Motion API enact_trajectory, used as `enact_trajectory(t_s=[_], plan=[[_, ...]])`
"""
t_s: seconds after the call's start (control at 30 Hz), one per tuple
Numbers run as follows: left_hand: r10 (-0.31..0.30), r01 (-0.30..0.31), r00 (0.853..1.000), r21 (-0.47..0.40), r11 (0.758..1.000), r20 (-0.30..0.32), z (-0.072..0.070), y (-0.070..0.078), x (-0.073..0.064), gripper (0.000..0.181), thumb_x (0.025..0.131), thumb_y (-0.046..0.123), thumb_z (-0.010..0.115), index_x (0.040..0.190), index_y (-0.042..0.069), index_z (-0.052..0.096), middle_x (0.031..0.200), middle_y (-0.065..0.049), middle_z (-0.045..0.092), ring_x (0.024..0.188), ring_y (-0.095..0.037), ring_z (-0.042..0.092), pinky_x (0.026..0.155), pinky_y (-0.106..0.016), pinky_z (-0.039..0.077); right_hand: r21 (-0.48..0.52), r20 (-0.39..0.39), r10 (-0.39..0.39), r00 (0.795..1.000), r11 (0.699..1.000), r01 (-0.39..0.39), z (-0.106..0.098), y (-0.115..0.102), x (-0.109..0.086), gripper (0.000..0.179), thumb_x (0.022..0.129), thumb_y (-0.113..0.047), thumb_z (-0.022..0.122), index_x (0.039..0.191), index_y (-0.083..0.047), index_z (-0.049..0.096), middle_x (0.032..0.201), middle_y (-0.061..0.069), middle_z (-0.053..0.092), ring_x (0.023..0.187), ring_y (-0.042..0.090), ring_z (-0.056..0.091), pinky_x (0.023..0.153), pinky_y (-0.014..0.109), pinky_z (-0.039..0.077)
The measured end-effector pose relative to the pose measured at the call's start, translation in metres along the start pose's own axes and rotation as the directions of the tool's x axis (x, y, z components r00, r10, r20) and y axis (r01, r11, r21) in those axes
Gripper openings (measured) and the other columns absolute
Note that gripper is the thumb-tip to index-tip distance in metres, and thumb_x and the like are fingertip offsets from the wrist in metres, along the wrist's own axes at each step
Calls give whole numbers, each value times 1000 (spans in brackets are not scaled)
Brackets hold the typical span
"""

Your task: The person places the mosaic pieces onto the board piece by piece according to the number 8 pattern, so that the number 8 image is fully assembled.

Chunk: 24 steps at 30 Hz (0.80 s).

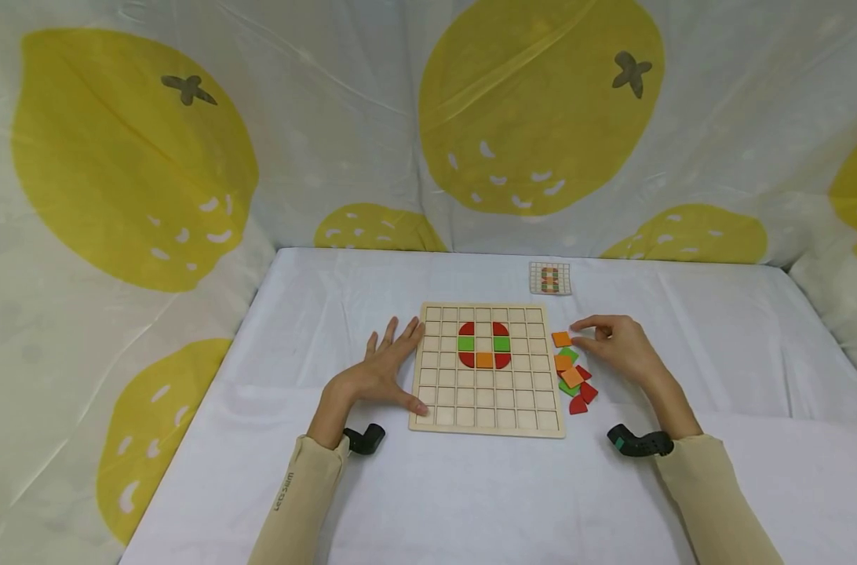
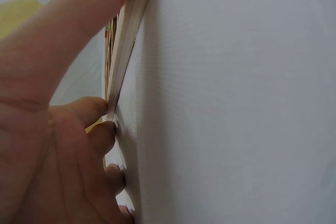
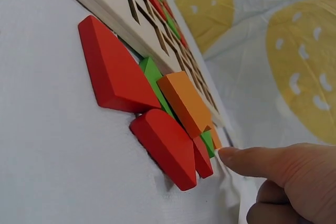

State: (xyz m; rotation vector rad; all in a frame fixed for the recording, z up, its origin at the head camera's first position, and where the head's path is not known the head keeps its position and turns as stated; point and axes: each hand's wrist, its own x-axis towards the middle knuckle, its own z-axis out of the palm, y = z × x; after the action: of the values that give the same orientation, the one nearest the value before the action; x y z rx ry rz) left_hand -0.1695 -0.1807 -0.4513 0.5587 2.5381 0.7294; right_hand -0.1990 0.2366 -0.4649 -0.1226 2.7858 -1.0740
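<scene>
Wooden grid board (image 1: 485, 432) flat on the white-covered desk (image 1: 471, 502), with four red rounded pieces (image 1: 467, 360), two green squares (image 1: 501, 344) and one orange square (image 1: 484, 360) set in its far half. Left hand (image 1: 375, 377) spread along the left side, thumb on the near left corner, nothing grasped. Loose heap of pieces (image 1: 572, 378) in red, green and orange just beside the right edge, some overlapping. Right hand (image 1: 615, 341) at the heap's far end, index finger and thumb parted, fingers released right by an orange tile (image 1: 561, 339); contact impossible to tell. Small patterned card (image 1: 550, 278) beyond the board's far right corner.
</scene>
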Motion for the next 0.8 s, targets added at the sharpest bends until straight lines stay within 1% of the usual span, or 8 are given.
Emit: enact_trajectory(t_s=[0.07,0.3,0.43,0.53,0.7,0.8], plan=[[1,-1,1000,-2,1000,0,0,0,0,139,67,47,97,168,11,7,176,-8,-4,160,-39,-20,127,-66,-11,8,3,-5,1000,1000,5,0,1,0,30,94,-22,78,121,-9,76,66,0,39,64,15,39,55,24,31],[0,0,1000,6,1000,7,0,0,0,139,68,46,96,167,10,6,176,-8,-5,160,-39,-20,127,-67,-11,40,61,-31,998,999,28,0,2,0,32,95,-20,76,125,-10,75,66,-1,38,63,15,39,56,26,29],[-1,1,1000,12,1000,11,0,0,1,139,68,47,96,167,10,6,176,-7,-5,160,-38,-20,127,-66,-11,50,74,-41,996,998,37,2,1,1,31,95,-18,75,125,-10,75,66,0,38,62,15,40,56,26,30],[1,-1,1000,14,1000,13,0,-2,1,139,68,47,96,167,10,5,176,-7,-6,160,-38,-21,127,-66,-12,40,53,-38,998,999,36,3,1,2,30,95,-19,76,124,-9,75,67,0,41,62,16,41,55,26,30],[4,-4,1000,12,1000,16,0,-2,1,140,68,47,96,167,10,4,176,-7,-6,160,-38,-22,126,-66,-13,2,-8,-5,1000,1000,5,4,3,3,30,94,-23,77,121,-10,75,68,2,43,63,17,42,55,26,30],[3,-4,1000,7,1000,12,-1,-1,2,140,68,47,96,167,10,4,176,-8,-6,160,-39,-21,126,-67,-12,0,-18,2,1000,1000,-2,4,4,4,31,94,-24,78,122,-10,75,68,2,43,63,17,41,55,26,30]])
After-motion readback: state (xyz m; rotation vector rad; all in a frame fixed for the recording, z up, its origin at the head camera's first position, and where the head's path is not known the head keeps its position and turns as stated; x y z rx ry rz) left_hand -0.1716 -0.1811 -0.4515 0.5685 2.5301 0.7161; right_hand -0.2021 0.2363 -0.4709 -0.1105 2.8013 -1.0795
